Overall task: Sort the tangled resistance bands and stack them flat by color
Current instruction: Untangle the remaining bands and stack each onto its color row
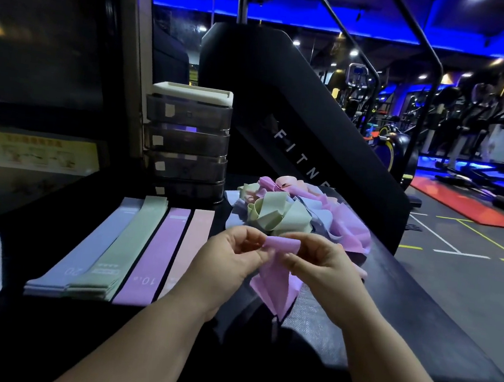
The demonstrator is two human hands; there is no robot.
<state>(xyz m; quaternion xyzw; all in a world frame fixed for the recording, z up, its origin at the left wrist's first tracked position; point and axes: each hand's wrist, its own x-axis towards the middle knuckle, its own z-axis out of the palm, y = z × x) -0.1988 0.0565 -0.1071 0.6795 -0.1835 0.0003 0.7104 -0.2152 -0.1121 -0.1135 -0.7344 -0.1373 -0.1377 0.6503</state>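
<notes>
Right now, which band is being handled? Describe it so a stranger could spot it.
On the black table, in front of the tangled pile, left hand and right hand pinch a purple band. Unlike the flat purple stack at left, it is folded over on top and dangles.

purple band (276, 274) aloft, tangled pile (285, 213) behind, four flat stacks (132, 250) left

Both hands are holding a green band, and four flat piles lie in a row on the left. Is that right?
Not quite. The band pinched between the left hand and the right hand is purple, not green, as the head view shows. The rest is right: both hands hold it, and four flat piles lie in a row on the left.
</notes>
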